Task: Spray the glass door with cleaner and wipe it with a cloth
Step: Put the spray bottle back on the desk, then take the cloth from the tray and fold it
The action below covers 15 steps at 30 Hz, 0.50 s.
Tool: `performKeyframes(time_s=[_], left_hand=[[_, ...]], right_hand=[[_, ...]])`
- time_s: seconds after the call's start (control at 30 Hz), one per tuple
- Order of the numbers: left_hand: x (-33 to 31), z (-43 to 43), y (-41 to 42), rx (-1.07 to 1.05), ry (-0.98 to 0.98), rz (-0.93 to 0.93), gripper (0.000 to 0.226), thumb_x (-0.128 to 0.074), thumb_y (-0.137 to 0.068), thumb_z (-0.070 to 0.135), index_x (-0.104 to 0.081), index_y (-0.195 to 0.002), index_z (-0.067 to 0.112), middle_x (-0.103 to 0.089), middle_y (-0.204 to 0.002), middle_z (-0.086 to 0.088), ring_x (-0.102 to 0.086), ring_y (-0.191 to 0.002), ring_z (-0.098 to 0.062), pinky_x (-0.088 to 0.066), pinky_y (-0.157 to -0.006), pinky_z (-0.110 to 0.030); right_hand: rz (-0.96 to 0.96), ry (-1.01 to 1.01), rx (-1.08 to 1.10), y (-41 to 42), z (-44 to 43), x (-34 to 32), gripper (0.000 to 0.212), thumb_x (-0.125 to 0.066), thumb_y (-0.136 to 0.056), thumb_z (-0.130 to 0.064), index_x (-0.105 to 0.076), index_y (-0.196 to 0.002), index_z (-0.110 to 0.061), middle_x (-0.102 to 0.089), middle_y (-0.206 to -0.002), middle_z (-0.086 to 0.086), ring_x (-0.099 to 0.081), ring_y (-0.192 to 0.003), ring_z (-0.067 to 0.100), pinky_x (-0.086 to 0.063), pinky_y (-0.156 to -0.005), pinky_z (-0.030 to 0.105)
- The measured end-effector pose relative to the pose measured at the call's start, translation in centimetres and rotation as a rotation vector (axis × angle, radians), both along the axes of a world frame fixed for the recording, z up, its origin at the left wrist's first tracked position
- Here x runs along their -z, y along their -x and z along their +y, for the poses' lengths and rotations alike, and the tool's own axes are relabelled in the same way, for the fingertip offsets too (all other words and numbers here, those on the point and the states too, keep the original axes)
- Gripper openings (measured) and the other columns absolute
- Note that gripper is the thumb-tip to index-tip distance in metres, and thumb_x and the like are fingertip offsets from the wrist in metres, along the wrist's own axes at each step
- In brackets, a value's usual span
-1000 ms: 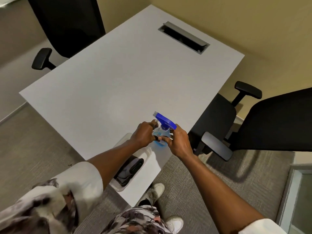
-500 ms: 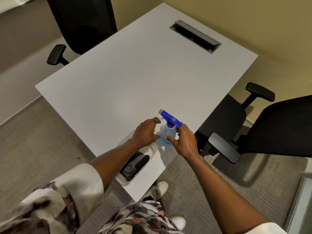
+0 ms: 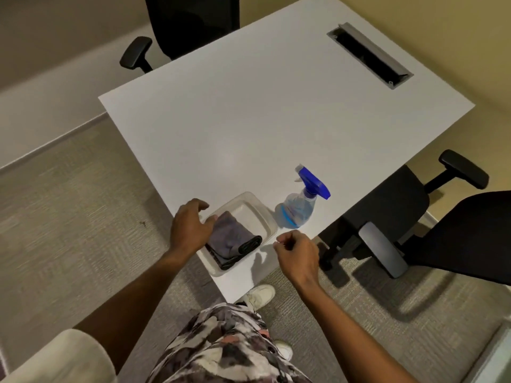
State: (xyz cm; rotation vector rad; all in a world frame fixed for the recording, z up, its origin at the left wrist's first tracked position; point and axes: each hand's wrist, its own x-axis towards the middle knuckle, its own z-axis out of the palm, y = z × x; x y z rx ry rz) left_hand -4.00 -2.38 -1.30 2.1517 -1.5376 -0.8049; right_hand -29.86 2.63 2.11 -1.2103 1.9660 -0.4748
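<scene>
Surface: white table (image 3: 262, 120), frame centre, grey carpet below.
Chairs: three black.
Spray bottle (image 3: 300, 205): one, upright, lower centre.
Cloth (image 3: 231, 239): one, folded in clear tray (image 3: 265, 214).
Left hand (image 3: 190, 228): fingers spread, at cloth.
Right hand (image 3: 298, 252): curled, empty.

cloth (image 3: 231, 239): left edge under left hand (image 3: 190, 230) | right chair (image 3: 453, 236): cut by frame edge

We are seeing the worktop (image 3: 249, 120) lying bare across its far stretch, giving open passage. At the near corner, the tray (image 3: 265, 217) and the spray bottle (image 3: 300, 205) are standing just beside each other, narrowing the gap. A chair (image 3: 387, 217) is crowding the right edge, another chair (image 3: 190, 23) the far edge.
</scene>
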Motion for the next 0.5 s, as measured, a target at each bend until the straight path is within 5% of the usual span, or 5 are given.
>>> performKeyframes(time_s=[0.17,0.33,0.5], left_hand=[[1.4,2.2,-1.6,-0.177,-0.106,0.023,0.033,-0.084,-0.097,0.031,-0.069,-0.122,0.016,-0.075,-0.119,-0.002,-0.072,-0.112,-0.027,-0.062,-0.090,-0.045],[2.8,2.8,-2.6,-0.244,-0.157,0.047,0.017,-0.084,-0.097,0.029,-0.070,-0.102,0.021,-0.076,-0.098,0.001,-0.071,-0.107,-0.028,-0.065,-0.088,-0.049],[4.3,2.5,-3.1,-0.320,-0.165,0.140,0.014,-0.085,-0.094,0.014,-0.072,-0.093,0.017,-0.077,-0.086,-0.005,-0.080,-0.082,-0.028,-0.071,-0.079,-0.052]], right_hand=[[0.061,0.021,-0.386,-3.2,-1.6,0.2,0.017,-0.078,-0.094,-0.029,-0.074,-0.108,-0.020,-0.069,-0.106,0.001,-0.067,-0.096,0.019,-0.054,-0.084,0.033],[0.414,-0.013,-0.750,-5.6,-3.9,1.1,0.044,-0.061,-0.104,-0.043,-0.064,-0.133,-0.010,-0.070,-0.130,0.017,-0.060,-0.124,0.038,-0.049,-0.100,0.045],[0.523,-0.171,-0.875,-7.5,-5.5,1.6,0.048,-0.058,-0.105,-0.050,-0.054,-0.135,-0.011,-0.071,-0.130,0.015,-0.064,-0.123,0.037,-0.047,-0.104,0.048]])
